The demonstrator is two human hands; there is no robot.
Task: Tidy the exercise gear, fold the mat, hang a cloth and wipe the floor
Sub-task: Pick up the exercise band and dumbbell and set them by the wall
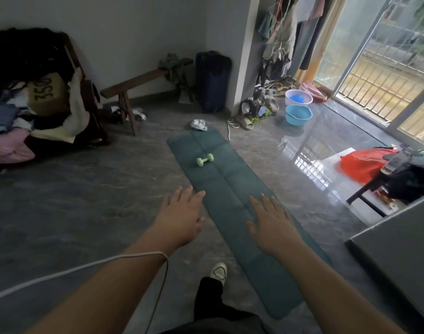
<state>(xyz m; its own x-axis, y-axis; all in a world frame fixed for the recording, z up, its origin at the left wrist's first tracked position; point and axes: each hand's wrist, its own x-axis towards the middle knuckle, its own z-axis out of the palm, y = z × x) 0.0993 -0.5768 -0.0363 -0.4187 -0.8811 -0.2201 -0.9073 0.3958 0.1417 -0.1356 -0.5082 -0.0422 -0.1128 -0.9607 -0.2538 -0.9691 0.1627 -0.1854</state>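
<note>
A long dark green mat lies flat on the grey floor, running from near my feet toward the far wall. A pale green dumbbell rests on its far half. Just past the mat's far end sits a crumpled white-green cloth. My left hand hovers palm down over the floor beside the mat's left edge, fingers spread and empty. My right hand is stretched out above the mat, also spread and empty. A white cord loops over my left wrist.
A heap of clothes fills the left. A wooden bench and dark suitcase stand at the far wall. Two basins, sandals and hanging clothes sit near the glass door. A low table with a red bag is at right.
</note>
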